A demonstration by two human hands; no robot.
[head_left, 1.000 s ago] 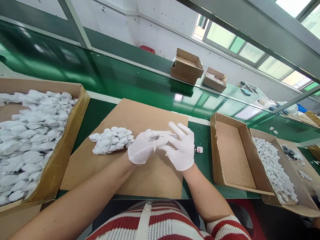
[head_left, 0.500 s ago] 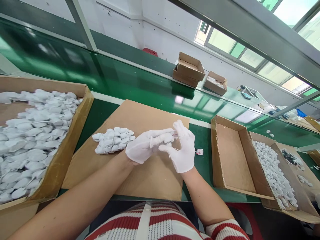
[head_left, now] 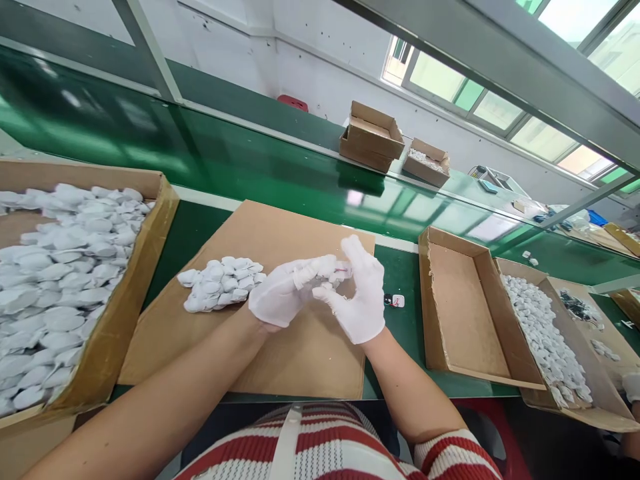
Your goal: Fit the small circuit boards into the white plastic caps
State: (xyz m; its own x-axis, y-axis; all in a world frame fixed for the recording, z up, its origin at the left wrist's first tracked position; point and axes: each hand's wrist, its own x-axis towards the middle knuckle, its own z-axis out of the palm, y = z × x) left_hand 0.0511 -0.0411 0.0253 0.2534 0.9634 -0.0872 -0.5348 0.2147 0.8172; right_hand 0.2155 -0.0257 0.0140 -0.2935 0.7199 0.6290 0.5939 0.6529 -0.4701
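Observation:
My left hand (head_left: pixel 285 290), in a white glove, is closed around a small white piece (head_left: pixel 342 272) with a thin reddish line, which sticks out at the fingertips. Glove and piece are nearly the same white, so whether more lie in the palm is unclear. My right hand (head_left: pixel 357 293), also gloved, faces it with thumb and fingers apart. Its fingertips are close to the piece; contact is hard to make out. Left of my hands, a heap of white rounded pieces (head_left: pixel 220 283) lies on a flat cardboard sheet (head_left: pixel 300 360).
A large cardboard box (head_left: pixel 167 213) of white pieces stands at the left. Right of my hands lies a small white square part (head_left: pixel 398 301) with red wire. Beyond it are a shallow cardboard tray (head_left: pixel 467 313) and a box of white pieces (head_left: pixel 545 340). Another person's gloved hand (head_left: pixel 631 387) shows far right.
The right fingers have opened a little away from the left fingertips, and the small piece shows more clearly. The view has shifted slightly. Another person's hand shows more at the right edge.

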